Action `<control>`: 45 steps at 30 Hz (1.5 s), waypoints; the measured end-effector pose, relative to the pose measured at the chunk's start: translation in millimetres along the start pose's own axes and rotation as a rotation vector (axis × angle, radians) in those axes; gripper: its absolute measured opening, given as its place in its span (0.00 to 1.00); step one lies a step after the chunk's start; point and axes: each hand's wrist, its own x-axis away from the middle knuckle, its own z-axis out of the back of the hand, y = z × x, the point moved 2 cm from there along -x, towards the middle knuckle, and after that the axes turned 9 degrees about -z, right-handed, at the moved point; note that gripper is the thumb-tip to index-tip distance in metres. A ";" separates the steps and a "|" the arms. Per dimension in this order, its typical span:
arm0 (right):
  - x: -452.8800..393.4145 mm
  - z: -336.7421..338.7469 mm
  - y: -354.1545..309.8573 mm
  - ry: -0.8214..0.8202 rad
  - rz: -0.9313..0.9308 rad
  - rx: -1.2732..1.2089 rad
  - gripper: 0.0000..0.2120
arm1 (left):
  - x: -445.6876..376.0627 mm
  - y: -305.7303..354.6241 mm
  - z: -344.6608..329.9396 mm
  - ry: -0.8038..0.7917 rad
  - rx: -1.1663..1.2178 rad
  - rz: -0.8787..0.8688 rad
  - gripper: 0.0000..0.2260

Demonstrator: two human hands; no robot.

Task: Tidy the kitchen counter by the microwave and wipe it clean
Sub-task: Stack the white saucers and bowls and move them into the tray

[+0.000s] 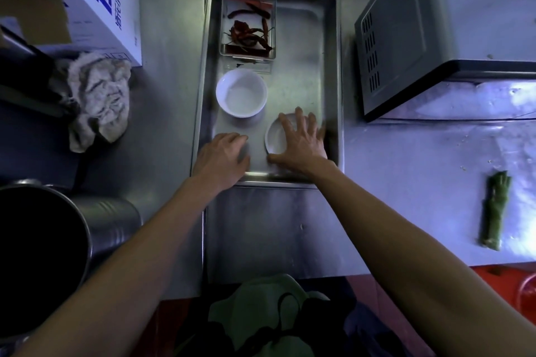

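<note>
From the head view, a shiny metal tray (330, 66) was seen on the steel desk (406, 182) beside the boxy microwave (435, 38). A small metal tin (271, 23) held dried red chillies (249, 35). A round white bowl (241, 97) sat nearby. The right hand (301, 139) was spread flat on a small white dish (275, 139). The left hand (222, 156) was curled loosely, holding nothing. A crumpled rag (98, 98) lay to the left.

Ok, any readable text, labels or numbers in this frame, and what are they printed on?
"19": large blue digits, partly cut off, on the white cardboard box.
Blue characters beside them on the box: too blurred to read.
Microwave: no legible marking.
</note>
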 end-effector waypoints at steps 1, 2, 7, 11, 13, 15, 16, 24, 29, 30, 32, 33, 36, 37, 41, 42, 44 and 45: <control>-2.1 0.4 -1.5 0.003 -0.003 -0.002 0.53 | 0.0 -0.4 0.2 -0.002 0.002 0.000 0.21; -4.5 1.3 -3.2 0.005 -0.004 -0.004 0.53 | 0.4 -0.7 0.5 -0.006 0.002 0.000 0.21; -8.9 10.5 -9.6 -0.017 -0.004 0.003 0.51 | 4.3 1.3 10.0 -0.082 -0.055 0.035 0.25; 0.7 22.2 -6.7 -0.008 0.026 -0.014 0.43 | 8.3 8.3 26.4 -0.048 -0.085 0.022 0.23; 11.7 28.5 -2.0 0.012 0.063 -0.026 0.41 | 6.2 14.9 31.4 -0.053 -0.123 0.006 0.22; 26.4 36.4 7.5 0.045 0.100 -0.041 0.40 | 0.9 27.3 32.6 -0.081 -0.162 -0.011 0.22; 34.8 40.5 13.8 0.062 0.114 -0.057 0.39 | -2.2 35.8 31.6 -0.092 -0.166 -0.022 0.22; 116.6 62.4 115.6 0.137 0.092 -0.193 0.32 | -15.4 137.6 8.2 -0.115 -0.212 -0.169 0.19; 166.8 58.2 207.2 0.113 -0.032 -0.222 0.31 | -8.2 221.9 -22.0 -0.163 -0.239 -0.239 0.22; 178.2 56.4 225.7 0.115 -0.051 -0.227 0.31 | -4.5 239.7 -29.0 -0.172 -0.251 -0.248 0.23; 202.8 51.2 262.0 0.116 -0.093 -0.246 0.30 | 4.5 274.4 -46.6 -0.189 -0.277 -0.290 0.24; 216.1 48.8 280.3 0.118 -0.115 -0.260 0.30 | 8.6 291.7 -55.9 -0.198 -0.290 -0.315 0.24; 254.5 43.2 330.6 0.151 -0.175 -0.302 0.29 | 16.5 341.9 -80.7 -0.231 -0.318 -0.355 0.25; 269.5 41.3 349.4 0.169 -0.197 -0.312 0.29 | 18.8 362.5 -89.9 -0.240 -0.341 -0.386 0.24; 326.2 39.6 418.8 0.224 -0.286 -0.370 0.28 | 26.0 446.3 -121.8 -0.239 -0.390 -0.539 0.24; 339.8 40.4 435.3 0.249 -0.317 -0.384 0.27 | 26.9 466.7 -129.2 -0.244 -0.401 -0.579 0.24; 367.2 40.4 465.8 0.311 -0.380 -0.412 0.26 | 28.8 506.5 -143.9 -0.257 -0.434 -0.660 0.23; 380.9 39.2 480.2 0.340 -0.414 -0.431 0.26 | 29.8 525.9 -151.3 -0.262 -0.448 -0.700 0.23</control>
